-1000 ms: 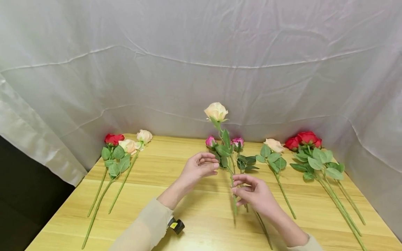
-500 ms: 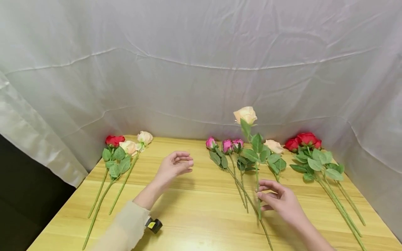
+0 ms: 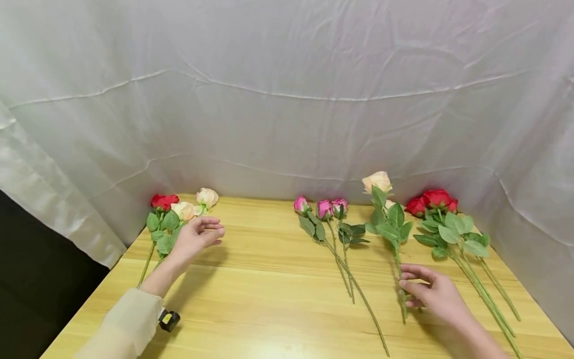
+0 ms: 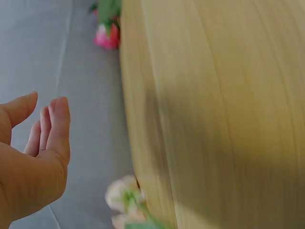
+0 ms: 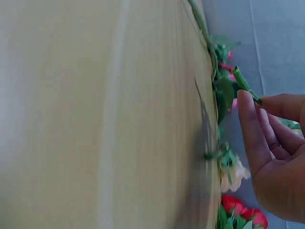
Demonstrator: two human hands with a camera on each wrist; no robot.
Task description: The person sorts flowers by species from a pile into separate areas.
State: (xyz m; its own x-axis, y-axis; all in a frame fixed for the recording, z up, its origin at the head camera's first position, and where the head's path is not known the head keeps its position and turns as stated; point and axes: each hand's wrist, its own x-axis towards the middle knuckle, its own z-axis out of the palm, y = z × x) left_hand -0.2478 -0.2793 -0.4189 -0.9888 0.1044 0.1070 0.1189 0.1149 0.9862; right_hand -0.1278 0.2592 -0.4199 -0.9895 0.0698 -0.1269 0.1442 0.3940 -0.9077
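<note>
The right hand point(image 3: 430, 291) pinches the stem of 1 peach rose point(image 3: 396, 217), which is right of the 3 pink roses point(image 3: 325, 209), its stem end raised off the table point(image 3: 269, 309). Behind it a second peach rose point(image 3: 389, 203) shows only in part, probably lying flat. Farther right of the pink roses lie red roses point(image 3: 437, 200). Well left of the pink roses, the left hand point(image 3: 195, 242) is relaxed, thumb and fingers apart, near 2 pale roses point(image 3: 207, 197).
</note>
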